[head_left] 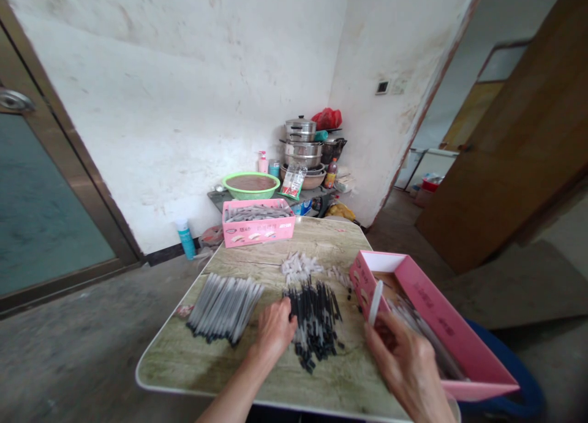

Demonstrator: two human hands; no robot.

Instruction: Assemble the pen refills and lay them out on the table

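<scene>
My right hand (407,359) grips a whitish translucent pen barrel (375,302), which stands up from the fingers beside a pink box (452,325). More pale barrels lie in that box. At the left edge of a heap of thin black pen refills (316,319), my left hand (274,326) has its fingers pinched together; a dark bit shows at the fingertips, too small to name. To the left, a row of pale pen barrels with dark ends (225,306) lies side by side. Small white pieces (301,265) are piled behind the refills.
Another pink box (260,232), filled with pale pens, stands at the table's (184,374) far edge. Behind it are a green basin (252,193), stacked steel pots (301,150) and a sauce-like bottle (331,173). A blue spray can (185,239) stands on the floor at left.
</scene>
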